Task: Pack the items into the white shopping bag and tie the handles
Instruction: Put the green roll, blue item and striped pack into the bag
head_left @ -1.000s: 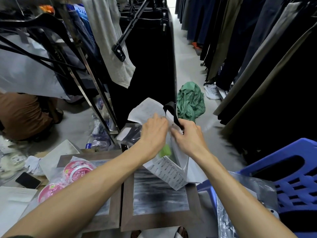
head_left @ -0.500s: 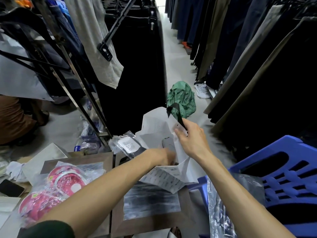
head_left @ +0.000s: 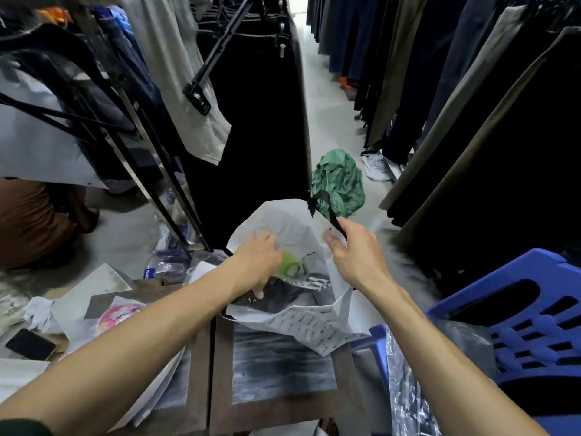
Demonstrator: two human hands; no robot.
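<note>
The white shopping bag (head_left: pixel 295 225) with black ribbon handles (head_left: pixel 320 199) stands open on a wooden frame, its mouth toward me. My right hand (head_left: pixel 355 250) pinches the bag's right rim by a handle and holds it open. My left hand (head_left: pixel 257 262) reaches into the mouth, fingers on a dark item in clear wrap (head_left: pixel 283 291). A lime green roll (head_left: pixel 290 265) lies inside the bag beside that hand. Pink round items in clear plastic (head_left: pixel 118 314) lie at the left, outside the bag.
A wooden picture frame (head_left: pixel 283 404) lies under the bag. Blue plastic stools (head_left: pixel 518 325) stand at the right with a clear plastic bag (head_left: pixel 408 382) on them. A green cloth bundle (head_left: pixel 339 180) lies on the aisle floor. Clothes racks line both sides. A phone (head_left: pixel 30 344) lies at far left.
My left hand has gone from the bag's rim down into the bag with a dark wrapped item. My right hand has kept its hold on the rim. The camera has shifted slightly.
</note>
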